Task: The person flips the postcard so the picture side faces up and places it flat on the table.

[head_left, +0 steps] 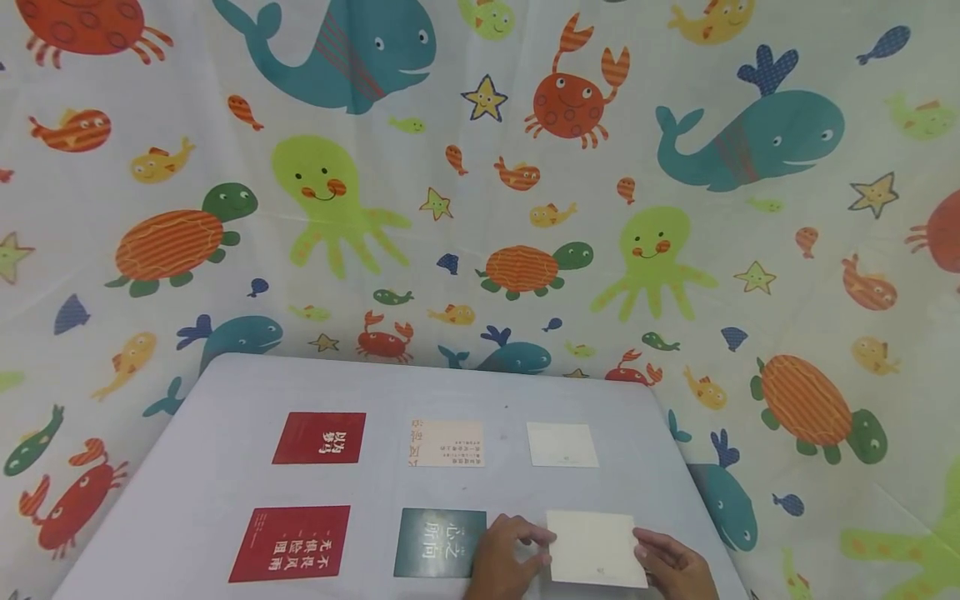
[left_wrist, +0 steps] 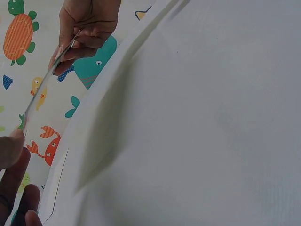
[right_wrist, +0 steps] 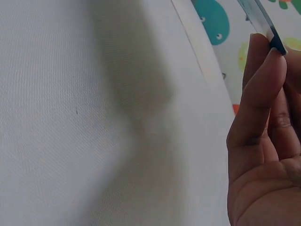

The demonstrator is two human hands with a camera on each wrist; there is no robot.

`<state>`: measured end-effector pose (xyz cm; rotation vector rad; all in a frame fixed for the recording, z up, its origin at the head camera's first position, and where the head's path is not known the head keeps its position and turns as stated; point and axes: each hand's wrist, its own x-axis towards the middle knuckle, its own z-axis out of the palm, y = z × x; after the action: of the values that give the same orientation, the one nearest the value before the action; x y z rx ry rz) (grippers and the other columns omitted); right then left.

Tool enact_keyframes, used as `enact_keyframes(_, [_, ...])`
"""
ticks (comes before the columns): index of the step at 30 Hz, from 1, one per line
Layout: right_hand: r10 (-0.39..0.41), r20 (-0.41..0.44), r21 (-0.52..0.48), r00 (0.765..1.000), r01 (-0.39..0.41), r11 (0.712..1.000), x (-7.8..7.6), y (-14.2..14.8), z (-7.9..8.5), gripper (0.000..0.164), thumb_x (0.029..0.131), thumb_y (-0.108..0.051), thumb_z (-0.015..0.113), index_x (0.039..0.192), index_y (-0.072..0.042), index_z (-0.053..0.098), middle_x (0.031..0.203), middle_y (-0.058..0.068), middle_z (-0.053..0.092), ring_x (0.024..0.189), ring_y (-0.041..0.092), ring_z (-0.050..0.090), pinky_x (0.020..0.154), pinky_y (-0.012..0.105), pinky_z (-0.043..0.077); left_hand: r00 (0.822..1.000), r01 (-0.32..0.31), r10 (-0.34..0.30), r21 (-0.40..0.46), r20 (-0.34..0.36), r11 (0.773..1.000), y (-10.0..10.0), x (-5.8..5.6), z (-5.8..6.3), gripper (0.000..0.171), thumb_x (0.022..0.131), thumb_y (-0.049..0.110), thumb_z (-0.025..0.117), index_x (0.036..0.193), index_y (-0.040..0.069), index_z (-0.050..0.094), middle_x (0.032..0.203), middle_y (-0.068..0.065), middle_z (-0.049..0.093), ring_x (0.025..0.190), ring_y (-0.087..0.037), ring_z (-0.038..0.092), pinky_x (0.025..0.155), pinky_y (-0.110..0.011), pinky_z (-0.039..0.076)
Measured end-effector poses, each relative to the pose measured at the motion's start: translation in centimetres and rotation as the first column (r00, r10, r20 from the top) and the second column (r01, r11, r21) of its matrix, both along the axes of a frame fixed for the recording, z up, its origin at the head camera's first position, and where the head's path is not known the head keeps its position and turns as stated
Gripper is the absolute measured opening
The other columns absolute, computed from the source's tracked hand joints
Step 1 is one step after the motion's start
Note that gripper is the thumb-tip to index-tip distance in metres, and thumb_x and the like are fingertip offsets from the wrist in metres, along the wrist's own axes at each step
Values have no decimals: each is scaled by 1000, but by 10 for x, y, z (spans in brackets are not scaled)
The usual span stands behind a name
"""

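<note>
Both hands hold a cream card (head_left: 596, 546) by its two side edges at the front right of the table. My left hand (head_left: 506, 558) pinches the card's left edge between thumb and fingers, and its wrist overlaps a teal card in the head view. On the opposite edge, my right hand (head_left: 677, 568) pinches with thumb and fingertips. Seen nearly edge-on in the left wrist view, the card (left_wrist: 49, 73) is raised off the white tabletop and casts a shadow. In the right wrist view, the thumb and finger grip a dark corner of it (right_wrist: 277, 43).
Other cards lie flat on the white table (head_left: 180, 467) in two rows: a small red card (head_left: 318, 437), a pale printed card (head_left: 447, 443), a cream card (head_left: 562, 444), a large red card (head_left: 291, 543) and the teal card (head_left: 437, 543). A sea-animal cloth (head_left: 450, 275) hangs behind.
</note>
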<state>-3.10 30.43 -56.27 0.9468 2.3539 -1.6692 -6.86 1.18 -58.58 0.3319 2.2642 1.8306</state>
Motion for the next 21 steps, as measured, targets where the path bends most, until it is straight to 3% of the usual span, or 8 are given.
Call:
enact_keyframes(10, [43,-19,-44,999,-44,998,1,5,6,64,90,-36,86,134,5,67,125,19,77,103,28,79,82,37,64,999,36,-35,61,-22,997,-3,-3,4,22,85,20,85,105,28,82,97,15,76,96,-8,61,82,-27,46])
enact_keyframes(14, [94,-13,-85,995,-95,992,2,11,9,64,92,-33,84,138,7,64,127,18,77,105,27,79,84,36,64,998,55,-51,98,-45,994,-5,-3,6,21,87,25,84,108,27,82,98,14,77,97,-7,61,82,-25,45])
enact_keyframes(21, [203,-20,-149,979,-204,968,6,24,11,68,96,-30,79,146,10,55,130,15,76,109,23,77,89,36,64,989,81,-60,161,-132,984,-9,-3,6,23,92,33,81,112,21,81,99,7,79,95,-16,64,80,-27,46])
